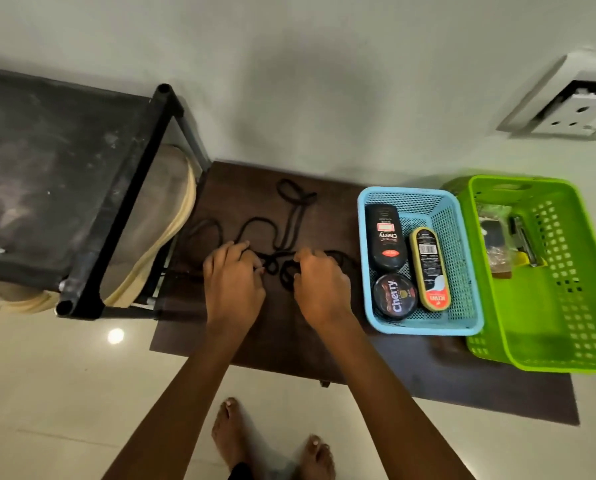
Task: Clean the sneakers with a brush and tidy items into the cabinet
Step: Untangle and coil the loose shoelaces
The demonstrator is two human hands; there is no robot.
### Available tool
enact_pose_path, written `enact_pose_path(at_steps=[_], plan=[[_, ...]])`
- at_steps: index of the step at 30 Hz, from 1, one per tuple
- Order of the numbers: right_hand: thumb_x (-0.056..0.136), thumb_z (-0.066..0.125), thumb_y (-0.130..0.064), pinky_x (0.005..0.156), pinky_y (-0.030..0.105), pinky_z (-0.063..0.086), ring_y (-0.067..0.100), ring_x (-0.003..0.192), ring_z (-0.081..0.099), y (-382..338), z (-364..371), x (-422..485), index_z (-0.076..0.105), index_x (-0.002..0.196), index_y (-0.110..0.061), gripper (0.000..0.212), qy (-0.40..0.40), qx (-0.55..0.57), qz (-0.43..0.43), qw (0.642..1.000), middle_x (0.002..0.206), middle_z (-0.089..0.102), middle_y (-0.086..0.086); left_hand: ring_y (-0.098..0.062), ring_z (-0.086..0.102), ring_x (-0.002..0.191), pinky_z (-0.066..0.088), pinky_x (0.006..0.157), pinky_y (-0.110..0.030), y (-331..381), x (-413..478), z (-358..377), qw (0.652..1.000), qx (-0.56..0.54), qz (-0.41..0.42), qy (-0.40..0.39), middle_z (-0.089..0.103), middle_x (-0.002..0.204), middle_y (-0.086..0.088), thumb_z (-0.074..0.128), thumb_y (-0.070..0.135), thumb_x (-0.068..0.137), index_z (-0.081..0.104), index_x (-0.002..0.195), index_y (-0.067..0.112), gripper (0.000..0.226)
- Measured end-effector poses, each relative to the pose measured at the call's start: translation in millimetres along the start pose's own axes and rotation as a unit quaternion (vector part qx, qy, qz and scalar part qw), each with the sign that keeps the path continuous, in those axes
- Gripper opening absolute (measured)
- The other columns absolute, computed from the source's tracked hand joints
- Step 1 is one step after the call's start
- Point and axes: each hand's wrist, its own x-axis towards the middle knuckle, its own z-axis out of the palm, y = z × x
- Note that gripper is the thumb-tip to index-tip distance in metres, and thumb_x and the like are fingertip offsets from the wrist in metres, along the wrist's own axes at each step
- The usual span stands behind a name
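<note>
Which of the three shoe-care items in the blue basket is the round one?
The black Cherry polish tin, a flat disc; the Cherry bottle and Kiwi bottle beside it are long.

We see black laces (272, 263) on a dark brown table (480, 386). The mesh basket (424, 330) is light blue, and the slotted basket (580, 258) is bright green with rows of square holes. The bottle (384, 237) is black with a red label, and the tin (395, 296) is black with white lettering. The sneaker (151, 230) is cream, and the rack (47, 168) is black, smudged with grey.
</note>
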Motion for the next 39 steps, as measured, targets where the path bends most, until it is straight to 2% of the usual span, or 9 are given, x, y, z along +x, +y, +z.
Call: enact_pose_path(at_steps=[8, 15, 18, 21, 25, 29, 33, 37, 39], plan=[[0.092, 0.05, -0.014, 0.067, 0.028, 0.033, 0.023, 0.108, 0.05, 7.4, 33.1, -2.5, 0.048, 0.12, -0.017, 0.028, 0.142, -0.036, -0.022, 0.989, 0.117, 0.054, 0.003, -0.023, 0.045, 0.113, 0.031, 0.095, -0.04, -10.8, -2.2, 24.2, 0.991, 0.028, 0.047, 0.124, 0.059, 0.116, -0.005, 0.065, 0.002, 0.073, 0.063, 0.09, 0.015, 0.021], [0.093, 0.049, -0.016, 0.067, 0.027, 0.03, 0.022, 0.108, 0.049, 14.7, 35.4, -3.8, 0.047, 0.12, -0.018, 0.026, 0.159, -0.03, -0.047, 0.986, 0.118, 0.053, 0.002, -0.023, 0.054, 0.079, 0.038, 0.065, -0.034, 0.2, 5.4, 10.1, 0.974, -0.126, 0.073, 0.176, 0.055, 0.08, 0.003, 0.047, -0.005, 0.083, 0.049, 0.085, 0.019, 0.024], [0.093, 0.046, -0.01, 0.068, 0.028, 0.03, 0.024, 0.107, 0.051, 18.0, 31.9, -8.3, 0.049, 0.118, -0.017, 0.027, 0.161, 0.019, -0.047, 0.986, 0.116, 0.054, 0.004, -0.022, 0.06, 0.075, 0.047, 0.066, -0.038, 6.5, 10.1, -2.0, 0.959, -0.182, 0.055, 0.212, 0.059, 0.076, 0.005, 0.046, -0.003, 0.086, 0.051, 0.087, 0.015, 0.019], [0.092, 0.046, -0.007, 0.069, 0.029, 0.033, 0.025, 0.104, 0.053, 16.5, 29.4, -20.3, 0.051, 0.118, -0.017, 0.028, 0.181, 0.076, -0.051, 0.979, 0.113, 0.055, 0.005, -0.01, 0.06, 0.067, 0.051, 0.058, -0.032, 12.2, 6.3, -11.3, 0.937, -0.299, 0.047, 0.177, 0.058, 0.072, 0.009, 0.048, -0.001, 0.091, 0.052, 0.081, 0.019, 0.022], [0.091, 0.049, -0.013, 0.077, 0.032, 0.047, 0.019, 0.096, 0.059, 7.4, 21.4, -34.1, 0.061, 0.106, -0.018, 0.02, 0.212, 0.189, -0.085, 0.955, 0.103, 0.064, 0.002, -0.008, 0.058, 0.057, 0.05, 0.054, -0.023, 17.8, -13.0, -22.2, 0.872, -0.477, -0.01, 0.107, 0.065, 0.075, 0.0, 0.054, 0.003, 0.092, 0.055, 0.083, 0.024, 0.023], [0.095, 0.047, -0.032, 0.076, 0.037, 0.054, 0.021, 0.08, 0.066, 2.5, -2.8, -46.3, 0.069, 0.096, -0.012, 0.03, 0.109, 0.45, -0.037, 0.885, 0.086, 0.071, 0.005, -0.01, 0.064, 0.074, 0.052, 0.073, -0.025, 32.7, -35.3, -45.0, 0.841, -0.536, -0.004, 0.071, 0.067, 0.08, -0.002, 0.059, -0.006, 0.086, 0.059, 0.089, 0.022, 0.028], [0.094, 0.047, -0.046, 0.06, 0.023, 0.049, 0.013, 0.07, 0.067, 6.4, -21.6, -63.0, 0.071, 0.091, -0.015, 0.04, -0.067, 0.584, -0.016, 0.809, 0.078, 0.071, 0.002, -0.01, 0.067, 0.082, 0.052, 0.075, -0.025, 44.9, -67.1, -63.3, 0.852, -0.523, 0.03, 0.002, 0.07, 0.079, -0.005, 0.066, -0.004, 0.081, 0.057, 0.103, 0.022, 0.036], [0.097, 0.05, -0.019, 0.052, 0.017, 0.049, 0.005, 0.058, 0.063, -6.6, -31.8, -64.9, 0.068, 0.086, -0.012, 0.023, -0.039, 0.598, -0.013, 0.8, 0.081, 0.07, 0.006, -0.009, 0.067, 0.09, 0.051, 0.085, -0.028, 42.0, -99.2, -63.0, 0.871, -0.491, -0.001, -0.019, 0.072, 0.088, 0.002, 0.071, 0.008, 0.081, 0.044, 0.126, 0.025, 0.055], [0.1, 0.042, -0.016, 0.049, 0.017, 0.049, 0.004, 0.048, 0.058, -12.2, -39.8, -57.7, 0.062, 0.08, -0.012, 0.029, -0.045, 0.562, 0.012, 0.826, 0.07, 0.064, 0.004, -0.006, 0.065, 0.086, 0.046, 0.077, -0.023, 34.9, -115.5, -60.8, 0.876, -0.48, -0.047, 0.005, 0.069, 0.089, 0.009, 0.069, 0.019, 0.084, 0.037, 0.128, 0.036, 0.056]])
